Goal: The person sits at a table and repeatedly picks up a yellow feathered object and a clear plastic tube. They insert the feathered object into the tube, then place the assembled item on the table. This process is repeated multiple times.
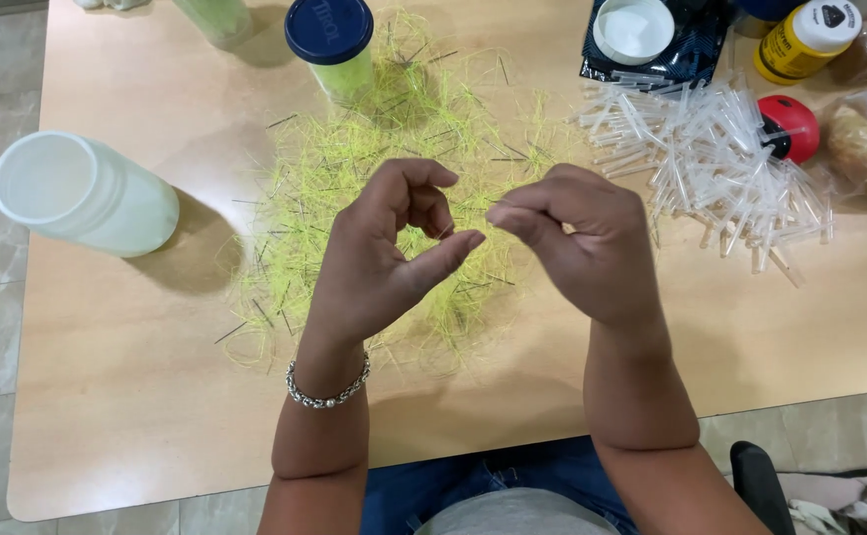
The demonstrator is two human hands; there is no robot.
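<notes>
Tabletop (126, 396) is light wood, seen from above. Far left: translucent white plastic jar (82, 193) lying on its side, mouth toward the left edge. Next, at top centre-left: upright jar with dark blue lid (329, 30), yellow-green contents showing below the lid. Centre: loose heap of neon yellow-green thread (354, 159) spread across the table, with thin dark needle-like pins (280, 121) scattered through it. Left hand (384, 253) hovers over the heap, fingers curled, thumb stretched toward the right hand; silver bead bracelet (326, 391) on that wrist. Right hand (577, 243) is just beside it, fingers closed in a narrow pinch; what it pinches is too fine to make out, possibly a single strand running between the two hands. Right of the hands: pile of short clear plastic tubes (720, 168). Above that pile, a white lid (633, 30) on a dark pouch (696, 54), then a yellow bottle with white cap (805, 40). Red and black round object (790, 127) sits at the pile's right edge, with clear bags (864, 149) at far right.
</notes>
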